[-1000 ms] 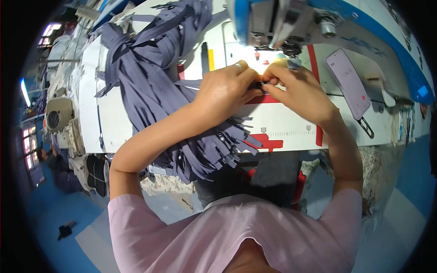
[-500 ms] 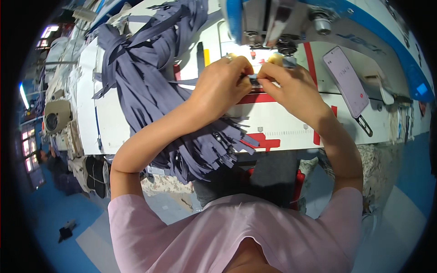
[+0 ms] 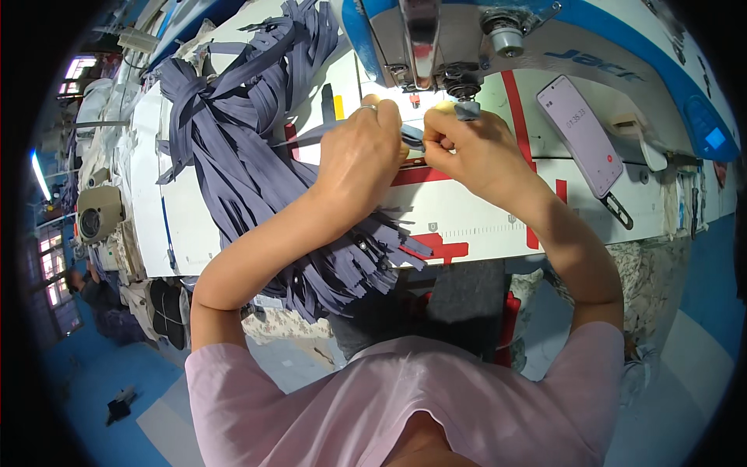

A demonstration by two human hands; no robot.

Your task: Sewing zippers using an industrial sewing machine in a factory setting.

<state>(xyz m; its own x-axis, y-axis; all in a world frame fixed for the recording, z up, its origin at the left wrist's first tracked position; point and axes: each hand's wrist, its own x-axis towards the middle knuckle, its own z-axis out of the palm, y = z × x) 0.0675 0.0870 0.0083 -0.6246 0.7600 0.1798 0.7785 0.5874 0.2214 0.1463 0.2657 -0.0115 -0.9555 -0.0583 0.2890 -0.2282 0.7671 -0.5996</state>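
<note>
Both my hands are at the front of a blue and white sewing machine (image 3: 498, 39), just below its needle area. Between them runs a short stretch of grey-blue fabric strip (image 3: 412, 138). My left hand (image 3: 359, 152) is closed on the strip, its fingertips partly hidden behind the knuckles. My right hand (image 3: 473, 146) pinches the other end between thumb and forefinger. The strip trails out on the left of my left hand toward a big bundle of grey-blue strips (image 3: 241, 148), knotted near its top, whose cut ends hang past the table's front edge.
A phone (image 3: 580, 136) lies on the right of the white table (image 3: 482, 229), with a slim dark loop at its lower end. Red tape (image 3: 517, 117) marks the table. Piled cloth (image 3: 105, 167) fills the left side; a person (image 3: 105, 300) is far left.
My hands have moved slightly apart, and more of the strip shows between them. The whole view has shifted, so the machine and phone appear further left.
</note>
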